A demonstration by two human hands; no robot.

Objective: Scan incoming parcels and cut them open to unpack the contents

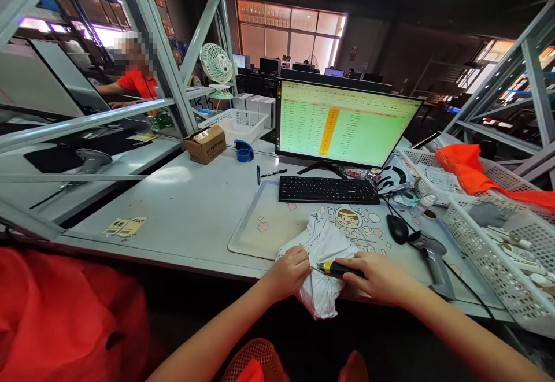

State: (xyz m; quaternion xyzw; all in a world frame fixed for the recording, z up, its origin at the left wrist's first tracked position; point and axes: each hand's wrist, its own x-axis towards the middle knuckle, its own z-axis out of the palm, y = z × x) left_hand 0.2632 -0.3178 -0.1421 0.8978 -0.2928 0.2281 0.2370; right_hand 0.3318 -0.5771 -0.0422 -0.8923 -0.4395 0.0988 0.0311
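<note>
A crumpled white plastic mailing bag [323,237] lies over the front edge of the desk mat [247,232], its lower end hanging past the desk edge. My left hand [292,269] is closed on the left side of the bag. In my right hand [375,275] is a black and yellow utility knife [340,269], its tip pointing left at the bag close to my left fingers. Whether the blade is in the plastic I cannot tell. What the bag contains is hidden.
Behind the mat stand a keyboard [327,189] and a monitor [342,125]. To the right are a mouse [398,229], a barcode scanner [436,263] and white baskets [468,226]. A cardboard box [205,144], blue tape [243,151] and pens sit farther back. Another person [139,81] sits at left.
</note>
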